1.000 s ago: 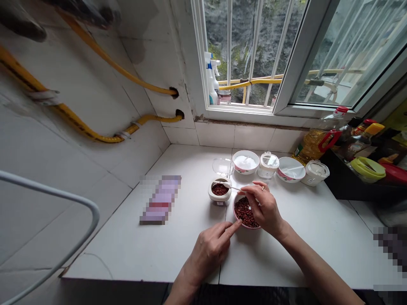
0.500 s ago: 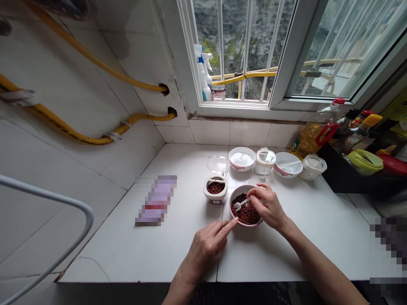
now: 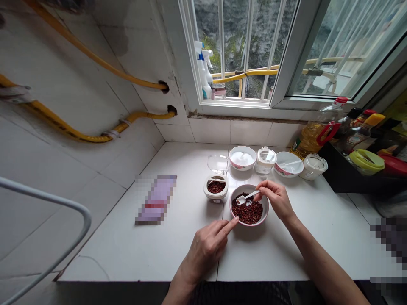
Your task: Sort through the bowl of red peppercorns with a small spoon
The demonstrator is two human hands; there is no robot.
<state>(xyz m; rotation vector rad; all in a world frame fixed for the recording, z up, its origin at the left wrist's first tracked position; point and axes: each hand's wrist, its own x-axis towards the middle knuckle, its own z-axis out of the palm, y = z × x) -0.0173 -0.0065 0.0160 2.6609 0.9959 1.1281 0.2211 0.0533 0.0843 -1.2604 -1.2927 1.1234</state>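
Note:
A small white scoop spoon (image 3: 247,196) is pinched by its handle in my right hand (image 3: 276,199), whose fingers are closed. The scoop end hangs over a pink-rimmed bowl (image 3: 266,213) of dark red, peppercorn-like bits (image 3: 249,214); a few white specks show among them. My left hand (image 3: 212,237) has its index finger stretched out, its tip touching the bowl's near-left rim; the other fingers are curled, partly hidden, with nothing seen in them. Just left of the bowl, a spice jar (image 3: 215,195) with its clear lid flipped up holds the same dark red bits.
Behind the bowl stand a flowered bowl of white grains (image 3: 242,160), a clear-lidded jar (image 3: 266,161), a flowered bowl with a white spoon (image 3: 288,164) and another lidded jar (image 3: 314,167). An oil bottle (image 3: 313,133) is at the back right. A blurred purple packet (image 3: 157,199) lies left.
My right hand has moved slightly right, lifting the spoon from among the red bits to above them. My left hand has stayed at the bowl's rim.

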